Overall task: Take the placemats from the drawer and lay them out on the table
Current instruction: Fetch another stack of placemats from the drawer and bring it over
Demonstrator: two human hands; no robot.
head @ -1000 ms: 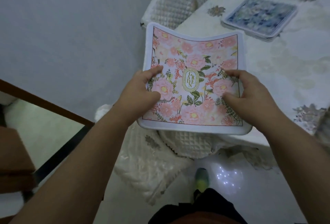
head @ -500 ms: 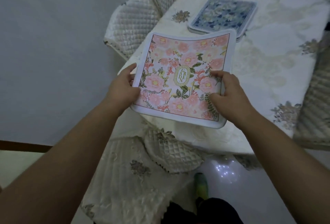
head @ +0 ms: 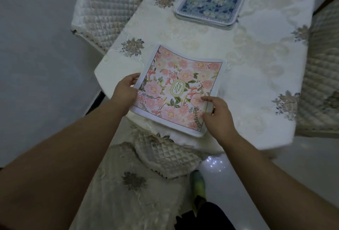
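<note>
A pink floral placemat (head: 180, 81) with a white border and an oval "GARDEN" label hangs slightly curved over the near left corner of the table (head: 256, 75). My left hand (head: 125, 90) grips its left edge, thumb on top. My right hand (head: 218, 116) holds its near right corner, fingers on the print. The mat's near edge juts past the table's edge. A small stack of blue floral placemats (head: 211, 2) lies flat at the far side of the table.
The table wears a cream embroidered cloth. Quilted cream chairs stand at the far left (head: 104, 9), at the right (head: 322, 75) and just below my hands (head: 165, 154). The floor is glossy and pale; my foot (head: 198, 184) shows below.
Both hands have carried the pink placemat forward and down over the table's near corner. The view has swung so that more of the table and the blue stack shows.
</note>
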